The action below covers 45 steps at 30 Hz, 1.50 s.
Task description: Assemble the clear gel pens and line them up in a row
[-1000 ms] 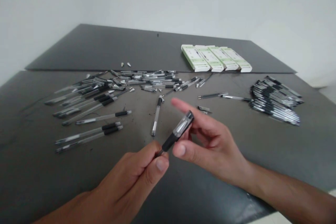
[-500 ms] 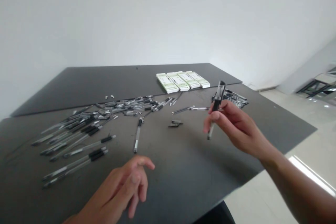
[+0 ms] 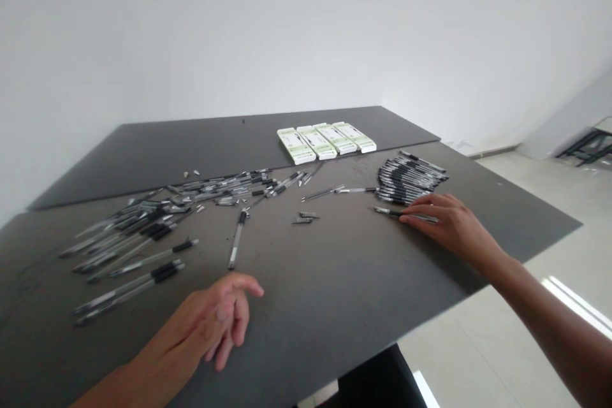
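Observation:
My right hand [image 3: 452,226] is closed around a capped gel pen [image 3: 389,211], laid low at the tabletop. Just beyond it lies a row of capped pens [image 3: 406,178] packed side by side. My left hand [image 3: 210,322] hovers over the near part of the table with its fingers apart and nothing in them. A single uncapped pen [image 3: 236,239] lies beyond its fingertips. Two small black pen caps [image 3: 306,217] lie in the middle of the table.
A loose heap of pen barrels and parts [image 3: 224,188] spreads over the left and centre of the dark table [image 3: 306,306]. Several flat white-green boxes [image 3: 313,141] lie on a raised board at the back. Loose refills [image 3: 322,193] lie near the row.
My right hand has lowered the pen from upright in the air to lying beside the row of pens. The view has shifted slightly; my left hand stays open in nearly the same pose.

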{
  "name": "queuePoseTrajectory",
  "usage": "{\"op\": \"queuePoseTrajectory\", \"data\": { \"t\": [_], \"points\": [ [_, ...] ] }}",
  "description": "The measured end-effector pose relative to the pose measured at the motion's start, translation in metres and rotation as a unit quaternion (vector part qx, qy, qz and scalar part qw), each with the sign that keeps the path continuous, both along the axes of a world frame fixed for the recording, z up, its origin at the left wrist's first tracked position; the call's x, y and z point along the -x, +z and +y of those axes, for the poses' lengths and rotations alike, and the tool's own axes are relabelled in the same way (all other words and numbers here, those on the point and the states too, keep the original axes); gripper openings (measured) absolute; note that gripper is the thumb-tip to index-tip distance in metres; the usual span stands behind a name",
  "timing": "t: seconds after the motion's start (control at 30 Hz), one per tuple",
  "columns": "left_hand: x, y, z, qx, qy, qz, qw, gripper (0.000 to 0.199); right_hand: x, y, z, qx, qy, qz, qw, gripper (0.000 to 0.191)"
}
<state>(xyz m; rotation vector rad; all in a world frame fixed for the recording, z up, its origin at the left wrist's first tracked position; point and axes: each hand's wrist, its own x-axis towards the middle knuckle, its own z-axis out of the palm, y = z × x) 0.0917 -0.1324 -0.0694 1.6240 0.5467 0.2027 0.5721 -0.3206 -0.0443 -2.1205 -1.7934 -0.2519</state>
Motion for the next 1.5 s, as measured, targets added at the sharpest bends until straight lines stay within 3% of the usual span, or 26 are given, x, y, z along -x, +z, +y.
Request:
{"op": "queuePoseTrajectory", "data": {
  "t": [0.33,0.6,0.83,1.2,1.37,1.5],
  "points": [
    [0.0,0.009,-0.006,-0.022,-0.005,-0.002,1.0,0.049,-0.015,-0.003,0.006,-0.047,0.007,-0.003,0.999,0.027],
    [0.004,0.003,-0.004,-0.031,-0.043,0.009,0.999,0.048,-0.022,-0.001,0.003,-0.073,0.017,0.007,0.997,0.018],
    [0.001,0.005,-0.004,-0.075,-0.039,0.004,0.996,0.039,-0.014,0.0,0.001,-0.07,0.021,0.016,0.997,0.015],
    [-0.001,0.003,-0.003,-0.11,-0.036,-0.012,0.993,0.034,-0.011,-0.009,0.003,-0.068,-0.052,-0.01,0.996,0.029],
    [0.0,0.001,-0.002,-0.133,-0.034,-0.015,0.99,0.029,-0.008,-0.015,0.006,-0.083,-0.078,-0.038,0.993,0.027],
    [-0.004,0.008,-0.004,-0.167,-0.009,-0.009,0.986,0.023,0.003,-0.009,0.004,-0.126,-0.076,-0.055,0.988,0.022]
  ]
}}
